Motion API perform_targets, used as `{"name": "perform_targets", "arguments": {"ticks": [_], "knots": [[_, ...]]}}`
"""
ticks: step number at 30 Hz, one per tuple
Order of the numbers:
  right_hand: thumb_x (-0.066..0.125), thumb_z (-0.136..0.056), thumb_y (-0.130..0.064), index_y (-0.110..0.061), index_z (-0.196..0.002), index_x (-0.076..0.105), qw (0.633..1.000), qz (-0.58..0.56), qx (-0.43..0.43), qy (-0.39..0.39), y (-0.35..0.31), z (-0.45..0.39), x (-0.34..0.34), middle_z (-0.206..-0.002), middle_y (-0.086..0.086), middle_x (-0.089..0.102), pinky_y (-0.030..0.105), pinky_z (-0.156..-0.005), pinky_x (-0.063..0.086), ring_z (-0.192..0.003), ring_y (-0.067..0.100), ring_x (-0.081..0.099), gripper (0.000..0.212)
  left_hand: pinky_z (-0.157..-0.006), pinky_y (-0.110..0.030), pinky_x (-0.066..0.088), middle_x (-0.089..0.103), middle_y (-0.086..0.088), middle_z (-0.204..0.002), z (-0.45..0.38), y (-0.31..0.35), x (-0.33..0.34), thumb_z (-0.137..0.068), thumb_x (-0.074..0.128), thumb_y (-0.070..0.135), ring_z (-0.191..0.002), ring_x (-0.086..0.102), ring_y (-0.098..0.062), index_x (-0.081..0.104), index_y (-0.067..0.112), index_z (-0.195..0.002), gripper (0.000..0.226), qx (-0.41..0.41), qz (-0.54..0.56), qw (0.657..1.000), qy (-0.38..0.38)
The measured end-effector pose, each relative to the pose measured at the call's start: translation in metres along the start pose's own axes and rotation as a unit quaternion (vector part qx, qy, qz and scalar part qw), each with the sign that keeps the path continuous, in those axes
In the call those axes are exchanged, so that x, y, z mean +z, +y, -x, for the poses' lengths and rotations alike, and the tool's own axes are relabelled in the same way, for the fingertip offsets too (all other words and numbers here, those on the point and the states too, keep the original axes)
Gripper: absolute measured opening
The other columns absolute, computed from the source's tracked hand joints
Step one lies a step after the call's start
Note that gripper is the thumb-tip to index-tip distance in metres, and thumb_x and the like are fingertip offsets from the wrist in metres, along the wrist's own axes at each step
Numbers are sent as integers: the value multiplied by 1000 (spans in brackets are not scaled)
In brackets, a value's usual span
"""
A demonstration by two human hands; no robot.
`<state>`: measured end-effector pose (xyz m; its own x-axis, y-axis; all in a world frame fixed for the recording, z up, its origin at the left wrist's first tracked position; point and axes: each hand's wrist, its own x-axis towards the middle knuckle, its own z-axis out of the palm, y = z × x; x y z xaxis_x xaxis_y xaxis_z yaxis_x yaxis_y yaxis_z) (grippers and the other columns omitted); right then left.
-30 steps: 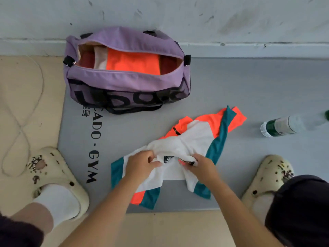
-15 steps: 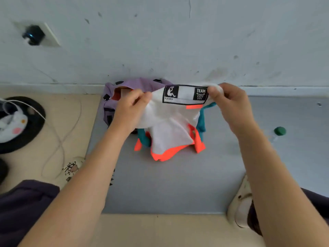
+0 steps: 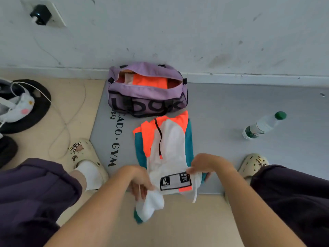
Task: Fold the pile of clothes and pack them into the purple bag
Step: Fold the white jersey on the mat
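In the head view, the shorts [image 3: 167, 148] that were held up in the air half a second ago now lie stretched out on the grey mat [image 3: 240, 113], with the waistband toward the person, so they are laid flat and the folding itself, I think, can begin. The left hand [image 3: 140, 180] pinches the left end of the waistband, fingers curled round the white cloth, and the right hand [image 3: 201, 166] pinches the right end beside the black label. The shorts are white with orange and teal panels and a black cord; their far edge lies just before the purple bag [image 3: 147, 97]. The bag stands open at the wall, with orange folded cloth already inside.
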<state>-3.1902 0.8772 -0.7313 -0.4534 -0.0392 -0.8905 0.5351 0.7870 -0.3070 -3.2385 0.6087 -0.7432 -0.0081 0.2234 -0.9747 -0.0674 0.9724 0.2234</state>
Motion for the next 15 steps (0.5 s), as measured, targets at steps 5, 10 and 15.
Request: {"name": "perform_targets", "arguments": {"ticks": [5, 10, 15], "knots": [[56, -90, -50, -8, -95, 61, 993, 25, 81, -79, -4, -34, 0, -81, 4, 74, 36, -73, 59, -74, 26, 74, 42, -68, -29, 54, 72, -4, -78, -28, 13, -23, -91, 59, 35, -65, 70, -22, 60, 13, -78, 26, 14, 46, 988, 145], [60, -91, -29, -11, -121, 55, 970, 20, -38, 239, -25, -84, -8, -123, 10, 59, 33, -88, 45, -114, 29, 56, 36, -89, -43, 50, 53, -9, -119, -60, 18, -60, -89, 59, 31, -107, 57, -34, 52, 14, -116, 32, 14, 104, 878, 468], [70, -85, -38, -11, -139, 36, 940, -40, -58, 334, -44, -133, -8, -133, 13, 45, 46, -85, 48, -118, 34, 49, 69, -91, -46, 48, 51, -11, -125, -100, 12, -80, -81, 68, 46, -113, 54, -36, 45, 13, -128, 62, -20, 168, 869, 464]]}}
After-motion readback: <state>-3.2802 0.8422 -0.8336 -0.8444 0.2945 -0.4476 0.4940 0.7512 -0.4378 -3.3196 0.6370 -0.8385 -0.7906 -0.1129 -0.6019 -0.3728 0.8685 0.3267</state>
